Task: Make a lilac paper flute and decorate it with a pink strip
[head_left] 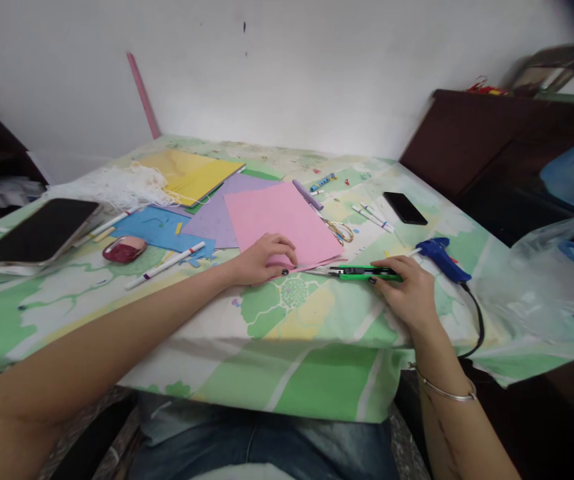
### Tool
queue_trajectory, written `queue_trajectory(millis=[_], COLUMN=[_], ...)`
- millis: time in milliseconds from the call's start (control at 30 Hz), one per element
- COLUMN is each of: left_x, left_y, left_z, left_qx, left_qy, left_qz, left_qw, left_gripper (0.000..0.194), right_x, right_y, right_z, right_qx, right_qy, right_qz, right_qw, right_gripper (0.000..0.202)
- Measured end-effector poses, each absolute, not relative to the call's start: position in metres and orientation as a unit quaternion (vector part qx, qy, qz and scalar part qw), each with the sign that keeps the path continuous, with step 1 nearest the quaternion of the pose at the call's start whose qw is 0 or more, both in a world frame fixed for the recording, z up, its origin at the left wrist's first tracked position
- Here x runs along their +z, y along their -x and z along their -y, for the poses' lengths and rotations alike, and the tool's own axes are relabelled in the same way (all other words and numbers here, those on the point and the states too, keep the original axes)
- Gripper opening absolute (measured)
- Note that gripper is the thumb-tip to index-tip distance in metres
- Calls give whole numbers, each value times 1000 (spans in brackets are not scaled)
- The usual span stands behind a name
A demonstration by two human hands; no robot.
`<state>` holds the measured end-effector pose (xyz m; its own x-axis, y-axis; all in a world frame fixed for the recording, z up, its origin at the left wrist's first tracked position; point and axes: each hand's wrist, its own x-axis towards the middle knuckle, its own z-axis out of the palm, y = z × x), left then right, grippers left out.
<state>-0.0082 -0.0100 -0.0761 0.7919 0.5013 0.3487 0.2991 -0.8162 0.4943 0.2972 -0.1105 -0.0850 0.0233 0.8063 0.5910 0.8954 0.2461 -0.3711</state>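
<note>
My right hand (pixel 407 287) grips a green utility knife (pixel 364 272), its fingers wrapped around the handle's right end. The blade points left, at the near edge of a pink sheet of paper (pixel 284 223). My left hand (pixel 267 260) rests on that sheet's near left corner, fingers curved and apart, with the thumb close to the blade tip. Whether the blade touches the paper I cannot tell. Beneath the pink sheet lies purple paper (pixel 217 213). Gold-handled scissors (pixel 341 231) lie partly hidden by the pink sheet's right edge.
A blue glue gun (pixel 444 260) with a black cord lies right of my right hand. Around the papers are a black phone (pixel 405 208), white markers (pixel 167 265), a dark red oval object (pixel 125 249), yellow sheets (pixel 191 172), white yarn (pixel 121 187) and a larger phone (pixel 39 230).
</note>
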Motion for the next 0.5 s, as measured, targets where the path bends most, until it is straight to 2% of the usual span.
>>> queue_trajectory(millis=[500], left_x=[-75], left_y=[8], left_z=[13], left_qx=[239], left_qy=[-921], left_qz=[-220], left_qw=[214], left_gripper=[19], right_x=[-85], right_y=[-298], right_z=[111], right_qx=[-55], right_qy=[620], right_qz=[689], right_qw=[372], right_gripper=[18])
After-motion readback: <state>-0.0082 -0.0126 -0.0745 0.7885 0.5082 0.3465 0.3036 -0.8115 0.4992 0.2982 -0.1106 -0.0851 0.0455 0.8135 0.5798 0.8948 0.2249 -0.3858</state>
